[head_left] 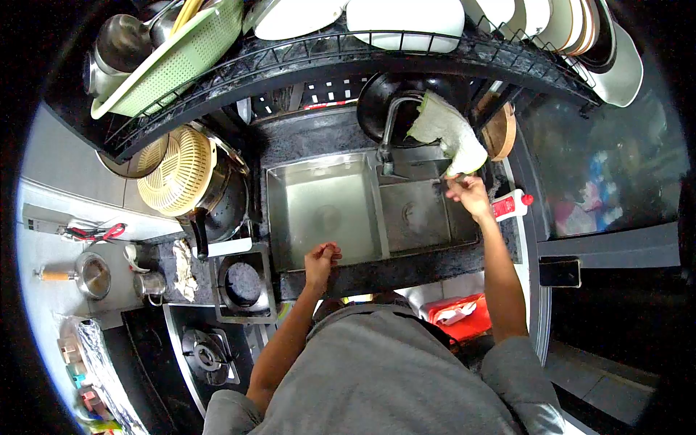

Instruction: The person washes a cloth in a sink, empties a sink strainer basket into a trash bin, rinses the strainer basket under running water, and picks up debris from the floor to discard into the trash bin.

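My left hand (320,262) is loosely curled, with nothing visible in it, over the front edge of the left basin (325,206) of a steel sink. My right hand (470,194) is raised over the right side of the sink, fingers bent and apart. Its fingertips are right at the lower end of a white and pale green cloth (451,134). That cloth spreads upward beside the curved tap (389,134) and overlaps a black wok (373,105) behind. Cloudy water shows in the left basin; the smaller right basin (413,214) has a drain.
A white bottle with a red cap (510,206) lies right of the sink. Above runs a black dish rack (326,54) with bowls and a green basket (174,61). Left are a yellow colander (177,170), a pan (230,203) and a burner frame (243,283).
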The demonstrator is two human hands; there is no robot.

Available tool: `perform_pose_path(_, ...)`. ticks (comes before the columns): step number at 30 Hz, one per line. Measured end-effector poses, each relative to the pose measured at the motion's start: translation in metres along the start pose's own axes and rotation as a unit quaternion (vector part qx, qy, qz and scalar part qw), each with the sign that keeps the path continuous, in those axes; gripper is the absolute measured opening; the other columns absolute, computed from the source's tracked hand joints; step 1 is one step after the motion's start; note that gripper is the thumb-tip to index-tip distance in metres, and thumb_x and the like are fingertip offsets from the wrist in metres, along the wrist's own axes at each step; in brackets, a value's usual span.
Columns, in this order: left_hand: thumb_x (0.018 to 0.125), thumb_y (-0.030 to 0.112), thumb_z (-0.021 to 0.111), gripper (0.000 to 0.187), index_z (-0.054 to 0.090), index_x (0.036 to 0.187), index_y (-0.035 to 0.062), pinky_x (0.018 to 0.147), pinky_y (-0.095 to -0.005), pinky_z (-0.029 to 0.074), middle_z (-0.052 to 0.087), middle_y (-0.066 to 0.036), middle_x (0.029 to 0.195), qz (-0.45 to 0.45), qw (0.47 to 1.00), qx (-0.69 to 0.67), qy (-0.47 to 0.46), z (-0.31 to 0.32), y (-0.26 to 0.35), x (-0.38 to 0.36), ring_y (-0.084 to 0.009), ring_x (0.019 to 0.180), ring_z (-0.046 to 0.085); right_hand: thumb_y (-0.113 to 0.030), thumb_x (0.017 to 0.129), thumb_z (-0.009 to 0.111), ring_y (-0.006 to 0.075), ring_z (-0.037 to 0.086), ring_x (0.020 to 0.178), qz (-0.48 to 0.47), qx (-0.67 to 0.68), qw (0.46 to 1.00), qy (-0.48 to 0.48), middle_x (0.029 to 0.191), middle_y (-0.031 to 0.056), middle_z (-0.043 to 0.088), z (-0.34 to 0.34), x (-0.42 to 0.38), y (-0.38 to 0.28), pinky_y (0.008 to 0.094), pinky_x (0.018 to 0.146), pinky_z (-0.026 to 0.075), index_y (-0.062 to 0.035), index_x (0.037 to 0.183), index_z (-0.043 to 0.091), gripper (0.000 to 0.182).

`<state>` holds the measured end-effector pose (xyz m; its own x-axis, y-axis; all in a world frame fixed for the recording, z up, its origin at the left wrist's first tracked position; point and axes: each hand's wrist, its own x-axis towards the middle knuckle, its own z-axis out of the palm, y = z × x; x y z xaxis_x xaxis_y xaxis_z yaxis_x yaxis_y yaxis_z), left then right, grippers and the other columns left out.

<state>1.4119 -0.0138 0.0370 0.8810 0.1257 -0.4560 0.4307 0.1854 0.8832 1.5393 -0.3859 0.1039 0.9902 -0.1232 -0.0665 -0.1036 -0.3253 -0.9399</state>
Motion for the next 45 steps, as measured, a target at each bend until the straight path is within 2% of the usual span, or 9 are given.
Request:
perform_pose_path(8, 0.088, 0.018, 0.052, 0.018, 0.062, 0.091, 0.003, 0.061, -0.0243, 0.044, 0.063, -0.005, 0.08, -0.016, 1.0, 0.02, 0.006, -0.006, -0.004, 0.002, -0.0137, 0.07, 0.06, -0.013, 0.074, 0.063, 0.0248, 0.061, 0.06, -0.098, -0.284, 0.94, 0.163, 0.065, 0.0182, 0.058, -0.003, -0.011, -0.015, 0.0346, 0.056, 0.045, -0.0045, 0.088, 0.062, 0.017)
perform_pose_path(16, 0.088, 0.016, 0.051, 0.019, 0.061, 0.094, 0.0011, 0.06, -0.0235, 0.044, 0.062, -0.006, 0.082, -0.01, 1.0, 0.023, -0.003, -0.002, 0.006, 0.004, -0.0135, 0.07, 0.06, -0.008, 0.078, 0.061, 0.019, 0.06, 0.059, 0.028, 0.021, 0.999, -0.023, 0.071, 0.014, 0.063, -0.005, -0.018, -0.019, 0.0304, 0.059, 0.045, -0.0062, 0.086, 0.063, 0.009)
perform_pose_path(20, 0.086, 0.019, 0.055, 0.021, 0.06, 0.097, 0.0007, 0.06, -0.0268, 0.048, 0.064, -0.008, 0.084, 0.0, 1.0, 0.017, -0.016, -0.011, -0.009, 0.007, -0.0165, 0.07, 0.061, -0.008, 0.076, 0.06, 0.0306, 0.061, 0.063, -0.077, -0.259, 0.955, 0.122, 0.073, 0.0168, 0.062, -0.005, -0.014, -0.025, 0.0356, 0.057, 0.046, -0.0046, 0.087, 0.062, 0.012)
perform_pose_path(27, 0.087, 0.02, 0.055, 0.022, 0.059, 0.098, 0.0011, 0.06, -0.027, 0.048, 0.063, -0.008, 0.083, -0.011, 0.999, 0.024, -0.022, -0.008, -0.004, 0.011, -0.0162, 0.07, 0.061, 0.0, 0.079, 0.056, 0.0081, 0.055, 0.06, 0.015, 0.033, 0.999, -0.033, 0.071, 0.0004, 0.06, -0.001, -0.012, -0.004, 0.0243, 0.058, 0.046, -0.0059, 0.089, 0.064, 0.014)
perform_pose_path(33, 0.088, 0.016, 0.052, 0.019, 0.06, 0.094, 0.0006, 0.062, -0.0239, 0.045, 0.063, -0.006, 0.081, -0.026, 0.999, 0.034, -0.005, -0.002, 0.002, 0.005, -0.0133, 0.07, 0.06, -0.007, 0.074, 0.057, 0.028, 0.063, 0.069, -0.041, -0.234, 0.963, 0.124, 0.072, 0.0193, 0.06, 0.002, -0.013, -0.023, 0.0342, 0.063, 0.048, -0.005, 0.094, 0.061, 0.02)
perform_pose_path(37, 0.087, 0.016, 0.052, 0.019, 0.06, 0.095, 0.0004, 0.062, -0.0238, 0.045, 0.063, -0.006, 0.081, -0.018, 0.999, 0.033, -0.014, 0.001, 0.005, 0.004, -0.0134, 0.07, 0.06, -0.012, 0.077, 0.061, 0.0169, 0.06, 0.061, -0.073, -0.089, 0.99, 0.075, 0.075, 0.0079, 0.065, 0.013, -0.005, -0.004, 0.0302, 0.059, 0.047, -0.0023, 0.092, 0.06, 0.018)
perform_pose_path(39, 0.088, 0.016, 0.052, 0.019, 0.06, 0.096, 0.0009, 0.061, -0.0237, 0.044, 0.063, -0.006, 0.081, -0.022, 0.999, 0.029, -0.015, 0.002, 0.007, 0.005, -0.0133, 0.071, 0.06, -0.013, 0.08, 0.061, 0.0105, 0.057, 0.06, 0.083, 0.037, 0.995, -0.041, 0.079, 0.0021, 0.063, 0.006, -0.015, -0.019, 0.0253, 0.056, 0.046, -0.003, 0.089, 0.062, 0.013)
perform_pose_path(43, 0.088, 0.017, 0.052, 0.019, 0.061, 0.096, 0.0014, 0.061, -0.0237, 0.044, 0.063, -0.006, 0.081, -0.011, 0.999, 0.027, -0.012, 0.001, 0.012, 0.002, -0.0134, 0.071, 0.06, -0.011, 0.079, 0.062, 0.0098, 0.058, 0.058, -0.002, -0.091, 0.996, -0.008, 0.068, 0.0059, 0.062, -0.009, -0.018, -0.027, 0.0261, 0.054, 0.046, -0.0036, 0.085, 0.064, 0.01)
perform_pose_path(45, 0.088, 0.017, 0.053, 0.019, 0.061, 0.096, 0.0017, 0.062, -0.0239, 0.044, 0.063, -0.006, 0.081, -0.008, 1.0, 0.023, -0.012, 0.004, 0.012, 0.0, -0.0133, 0.071, 0.06, -0.013, 0.076, 0.062, 0.0237, 0.063, 0.064, -0.026, -0.256, 0.963, 0.08, 0.07, 0.0148, 0.063, -0.008, -0.015, -0.028, 0.0347, 0.06, 0.048, -0.0026, 0.089, 0.062, 0.016)
